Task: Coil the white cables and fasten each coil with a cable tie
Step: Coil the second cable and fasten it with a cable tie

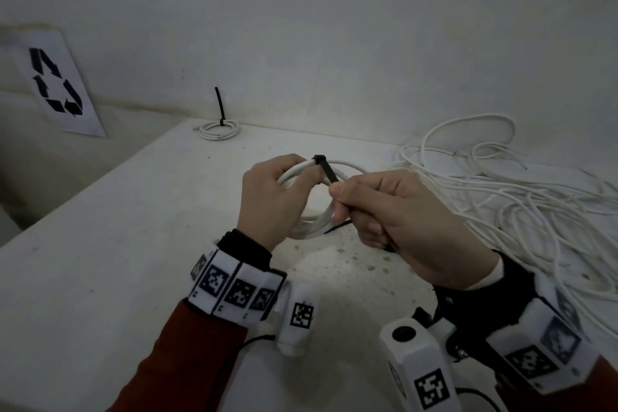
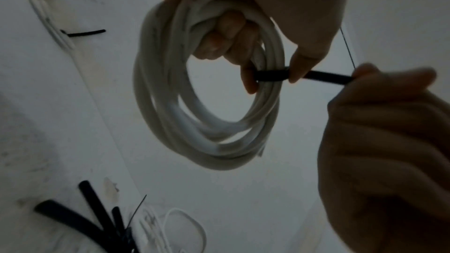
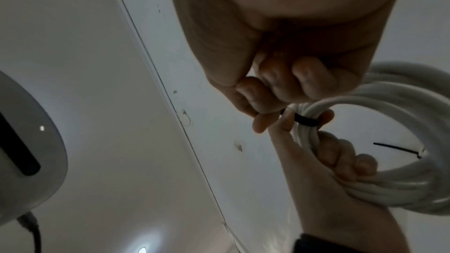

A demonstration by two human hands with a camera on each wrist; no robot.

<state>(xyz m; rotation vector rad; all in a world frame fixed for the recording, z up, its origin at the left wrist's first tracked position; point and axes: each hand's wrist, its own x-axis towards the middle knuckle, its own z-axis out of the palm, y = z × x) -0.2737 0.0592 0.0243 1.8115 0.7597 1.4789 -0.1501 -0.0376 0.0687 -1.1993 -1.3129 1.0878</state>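
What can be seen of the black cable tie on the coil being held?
The black cable tie is a thin, flat plastic-looking strap, wrapped once around the strands of the white coil at its upper side, its square head on top. Its tail runs out to the right hand, which pinches and pulls it. The left hand grips the coil beside the band, thumb and fingertip touching it. The loop looks snug.
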